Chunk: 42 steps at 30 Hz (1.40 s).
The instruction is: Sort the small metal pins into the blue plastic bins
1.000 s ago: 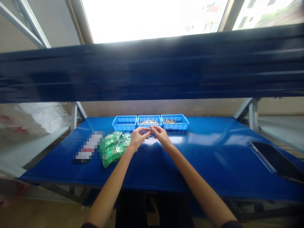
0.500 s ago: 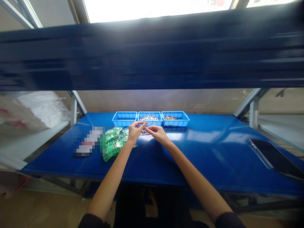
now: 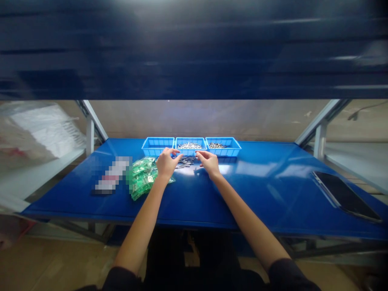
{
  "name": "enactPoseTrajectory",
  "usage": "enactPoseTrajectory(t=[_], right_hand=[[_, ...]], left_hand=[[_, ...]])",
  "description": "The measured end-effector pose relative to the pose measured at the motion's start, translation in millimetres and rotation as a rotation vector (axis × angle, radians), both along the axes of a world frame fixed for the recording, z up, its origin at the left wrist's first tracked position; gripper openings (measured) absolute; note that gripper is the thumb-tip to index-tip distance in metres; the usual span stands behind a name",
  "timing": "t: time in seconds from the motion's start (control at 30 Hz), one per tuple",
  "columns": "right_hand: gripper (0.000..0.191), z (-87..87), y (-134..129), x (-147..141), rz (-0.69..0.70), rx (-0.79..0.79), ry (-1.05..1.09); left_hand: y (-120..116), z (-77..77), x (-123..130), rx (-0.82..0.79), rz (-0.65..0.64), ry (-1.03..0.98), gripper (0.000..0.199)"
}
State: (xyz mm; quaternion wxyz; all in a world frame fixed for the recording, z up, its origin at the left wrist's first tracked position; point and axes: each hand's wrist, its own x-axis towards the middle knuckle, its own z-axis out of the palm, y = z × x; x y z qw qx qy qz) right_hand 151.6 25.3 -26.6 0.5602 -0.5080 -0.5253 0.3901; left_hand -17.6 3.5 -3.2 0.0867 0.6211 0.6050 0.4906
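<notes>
My left hand (image 3: 166,163) is over the right side of a pile of green plastic packets (image 3: 142,178). Its thumb and index finger stand apart, and nothing shows between them. Across a small gap, my right hand (image 3: 209,163) has its thumb and fingertips drawn together in a pinch. Whatever they hold is too small to make out. Between the hands, a loose heap of thin dark metal pins or screws (image 3: 186,162) lies on the blue table (image 3: 194,202). Just beyond stands a blue bin (image 3: 190,152) of small silvery metal pieces.
Left of that bin is another blue bin (image 3: 158,152) with no contents visible; the right bin (image 3: 224,152) contains darker metal pieces. A phone-like dark slab (image 3: 345,196) lies at the right. A blurred-out item (image 3: 113,176) is at the left. A blue shelf (image 3: 194,52) spans above.
My hands, touching at the fingertips before, have come apart to left and right. More of the metal heap shows between them. The camera view has tilted slightly downward.
</notes>
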Motion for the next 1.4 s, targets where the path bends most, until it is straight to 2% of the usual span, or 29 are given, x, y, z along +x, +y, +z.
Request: enactPoseTrajectory(t=[0.13, 0.23, 0.3, 0.4, 0.6, 0.83, 0.93, 1.03, 1.2, 1.4], right_hand=[[0.027, 4.4, 2.6, 0.8, -0.025, -0.04, 0.057], [0.035, 7.7, 5.0, 0.9, 0.088, 0.021, 0.14], [0.037, 7.1, 5.9, 0.8, 0.152, 0.047, 0.123], [0.034, 3.0, 5.4, 0.2, 0.173, 0.079, 0.05], [0.025, -3.0, 2.4, 1.2, 0.072, 0.084, -0.163], [0.02, -6.5, -3.1, 4.4, -0.025, 0.141, -0.644], [0.024, -6.8, -6.1, 3.1, -0.024, 0.134, -0.776], [0.029, -5.8, -8.1, 1.5, 0.005, 0.106, -0.81], [0.024, -3.7, -10.2, 0.1, 0.007, 0.057, -0.814], [0.022, -3.8, -9.9, 1.1, -0.031, 0.016, -0.79]], left_hand=[[-3.2, 4.8, -0.6, -0.057, 0.047, 0.154, 0.021], [-5.1, 8.3, -0.2, -0.118, 0.062, 0.217, 0.023], [-5.1, 9.2, -0.9, -0.153, 0.056, 0.25, 0.022], [-3.5, 7.5, -2.8, -0.163, 0.033, 0.285, 0.019], [0.5, 1.1, -4.2, -0.156, -0.011, 0.294, 0.019], [-0.2, 1.5, -3.5, -0.104, 0.008, 0.266, 0.021], [-0.7, 2.5, -2.3, -0.104, 0.011, 0.273, 0.02], [-1.8, 3.8, -1.4, -0.112, 0.003, 0.294, 0.02], [-6.6, 6.5, -0.4, -0.235, -0.023, 0.427, 0.031], [-8.3, 2.9, 2.7, -0.273, -0.173, 0.477, 0.031]])
